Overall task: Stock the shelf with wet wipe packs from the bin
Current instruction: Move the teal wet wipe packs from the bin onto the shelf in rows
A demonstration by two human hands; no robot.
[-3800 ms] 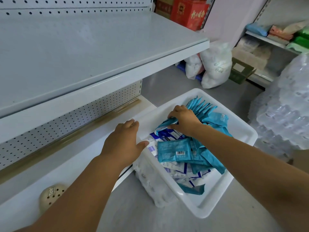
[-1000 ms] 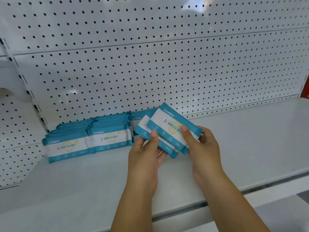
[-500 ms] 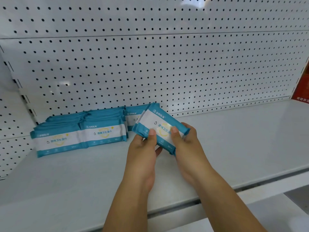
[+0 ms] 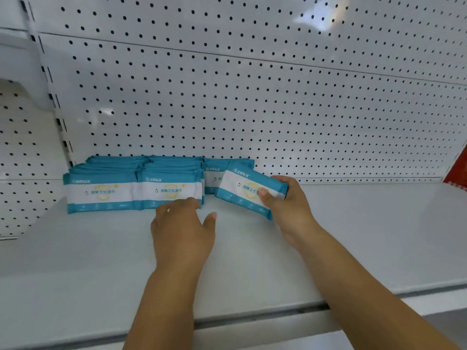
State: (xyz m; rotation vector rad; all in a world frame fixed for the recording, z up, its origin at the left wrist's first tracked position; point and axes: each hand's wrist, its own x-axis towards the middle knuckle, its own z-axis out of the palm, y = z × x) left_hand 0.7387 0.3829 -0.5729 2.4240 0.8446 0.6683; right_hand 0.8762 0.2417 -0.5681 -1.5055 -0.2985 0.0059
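Right hand (image 4: 290, 205) grips one visible wet wipe pack (image 4: 242, 188), thumb across its printed face, which points toward the camera. The pack's long axis runs left-right, dropping toward the right, just above the shelf (image 4: 353, 236). Any second pack behind it cannot be told.

Left hand (image 4: 182, 226) is relaxed and holds nothing, fingertips at the middle row (image 4: 169, 190).

Three rows stand against the pegboard (image 4: 252, 109): left row (image 4: 101, 193), middle row, right row (image 4: 212, 173). Packs per row cannot be counted.

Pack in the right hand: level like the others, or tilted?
Tilted: the pack slopes down toward the right hand; the shelved packs sit level.
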